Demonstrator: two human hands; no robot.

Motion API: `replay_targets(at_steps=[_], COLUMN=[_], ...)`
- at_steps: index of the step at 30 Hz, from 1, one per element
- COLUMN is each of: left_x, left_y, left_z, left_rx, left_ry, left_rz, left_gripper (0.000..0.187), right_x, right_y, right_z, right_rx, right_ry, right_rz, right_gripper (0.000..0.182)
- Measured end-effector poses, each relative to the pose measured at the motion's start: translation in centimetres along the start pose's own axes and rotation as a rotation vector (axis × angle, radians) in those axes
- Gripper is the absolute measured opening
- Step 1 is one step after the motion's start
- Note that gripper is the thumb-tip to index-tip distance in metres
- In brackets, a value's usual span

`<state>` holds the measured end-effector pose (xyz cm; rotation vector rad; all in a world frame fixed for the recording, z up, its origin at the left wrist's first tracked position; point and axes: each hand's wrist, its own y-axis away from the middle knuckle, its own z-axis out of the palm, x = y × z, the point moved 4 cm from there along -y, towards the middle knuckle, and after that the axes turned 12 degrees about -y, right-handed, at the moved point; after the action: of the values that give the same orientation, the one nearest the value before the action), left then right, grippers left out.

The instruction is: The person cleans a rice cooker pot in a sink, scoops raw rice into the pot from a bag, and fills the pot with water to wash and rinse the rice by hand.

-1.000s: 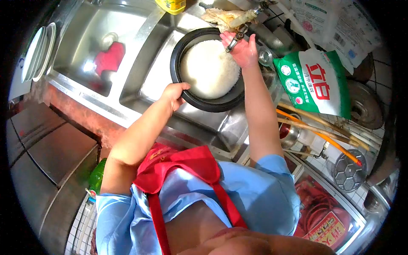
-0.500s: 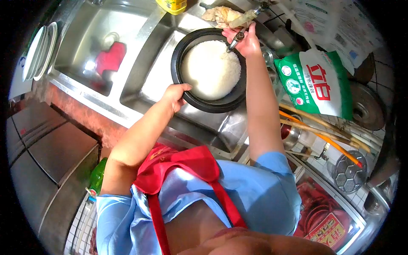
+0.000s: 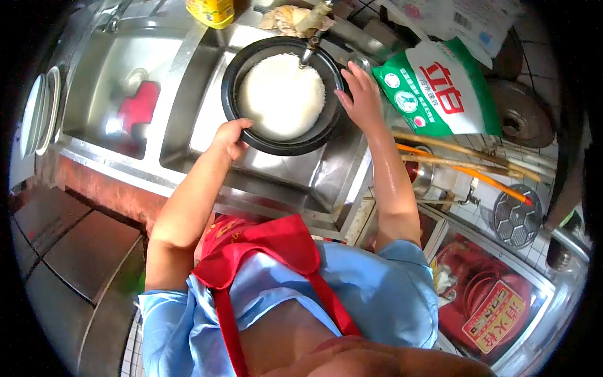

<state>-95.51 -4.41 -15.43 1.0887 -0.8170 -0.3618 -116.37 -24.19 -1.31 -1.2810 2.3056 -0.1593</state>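
White rice (image 3: 281,97) fills much of a round black pot (image 3: 232,88), which sits over the right-hand sink basin (image 3: 200,116). My left hand (image 3: 232,139) grips the pot's near-left rim, thumb on top and fingers folded underneath. At the right side of the pot is my right hand (image 3: 362,100), its fingers apart, fingertips close to the rim and nothing in it. The metal tap (image 3: 309,51) reaches over the far edge of the pot, its spout above the rice.
A red cloth (image 3: 141,105) lies in the left basin, and plates (image 3: 45,116) stand at the far left. Behind the sink are a yellow bottle (image 3: 212,11) and a crumpled cloth (image 3: 286,20). On the right lie a green-and-white bag (image 3: 440,88) and several long sticks (image 3: 452,149).
My right hand has come away from the tap, down to the pot's right side. The left hand keeps its grip on the rim. The whole view has shifted slightly.
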Motion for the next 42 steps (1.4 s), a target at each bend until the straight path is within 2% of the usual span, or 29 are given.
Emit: replay_targets(at_steps=[2,5,6,8,9,10,11,12,15,16,19,20,21,22,23,27,29,31,33,35,38,42], left_x=[0.4,1.8,1.7,1.9,2.0,2.1,2.3,2.8,2.8,2.0,1.8,1.8,1.9,1.9,1.9,2.0,2.6,2.9,2.1,1.8,1.6,1.8], left_y=[0.3,2.3,1.9,1.6,1.5,1.5,1.5,2.4,3.3,1.5,0.8,0.9,0.9,0.8,0.7,1.0,2.6,2.6,2.3,0.8,0.1,1.4], left_z=[0.1,0.5,0.3,0.0,-0.1,-0.3,-0.4,0.0,0.4,-0.2,-0.1,0.0,0.0,-0.2,-0.5,-0.4,0.5,0.6,0.3,-0.3,-0.6,-0.1], left_rx=[0.007,0.025,0.015,0.000,0.004,0.009,0.014,0.027,0.039,0.019,0.002,0.004,0.009,0.017,0.026,0.023,0.034,0.028,0.028,0.025,0.015,0.074], left_ry=[-0.041,-0.102,-0.089,-0.077,-0.101,-0.125,-0.147,-0.151,-0.121,-0.087,-0.024,-0.007,-0.045,-0.082,-0.121,-0.089,-0.072,-0.052,-0.023,0.002,-0.036,-0.094], left_rz=[-0.002,-0.007,-0.002,-0.001,0.002,0.007,0.014,0.009,-0.002,0.004,0.004,0.002,-0.001,-0.005,-0.012,-0.012,-0.001,0.017,0.008,0.002,0.006,-0.009], left_gripper=[0.015,0.014,0.014,0.014,0.015,0.015,0.015,0.016,0.016,0.016,0.017,0.017,0.017,0.018,0.018,0.019,0.019,0.017,0.016,0.015,0.019,0.023], right_x=[-0.5,0.4,0.5,2.3,2.7,3.1,0.3,-2.7,-2.7,-2.0,0.5,-1.0,-1.1,-1.0,-1.1,-1.4,-1.0,-0.8,-1.5,-2.0,-2.4,-2.3], right_y=[0.6,3.2,5.2,10.7,13.5,17.5,17.2,17.8,16.5,15.8,18.2,17.2,16.9,16.6,16.1,7.5,3.6,-0.9,-5.7,-9.0,-11.4,-11.6], right_z=[-1.9,-3.5,-2.6,2.6,6.8,13.9,14.8,14.9,13.3,12.3,13.3,11.6,11.0,10.7,10.3,4.7,3.1,2.3,2.6,3.3,4.0,3.5], right_rx=[0.040,0.310,0.657,0.891,0.624,0.640,-0.044,-0.708,-0.704,-0.619,-0.254,-0.394,-0.767,-1.035,-1.207,-0.783,-0.522,-0.504,-0.296,-0.233,-0.290,-0.344], right_ry=[-0.004,-0.577,-0.790,-1.180,-1.243,-1.271,-1.222,-1.090,-0.123,-0.588,-1.955,-1.695,-1.099,-0.491,0.115,-0.078,-0.093,-0.106,-0.049,0.145,0.160,0.202], right_rz=[-0.009,0.336,0.433,0.768,1.041,1.440,1.418,1.301,0.666,0.972,1.171,1.395,1.158,0.858,0.508,0.796,0.729,0.595,0.506,0.527,0.532,0.506], right_gripper=[0.041,0.041,0.031,0.021,0.019,0.018,0.017,0.017,0.014,0.016,0.024,0.022,0.021,0.020,0.020,0.026,0.023,0.027,0.038,0.050,0.056,0.054])
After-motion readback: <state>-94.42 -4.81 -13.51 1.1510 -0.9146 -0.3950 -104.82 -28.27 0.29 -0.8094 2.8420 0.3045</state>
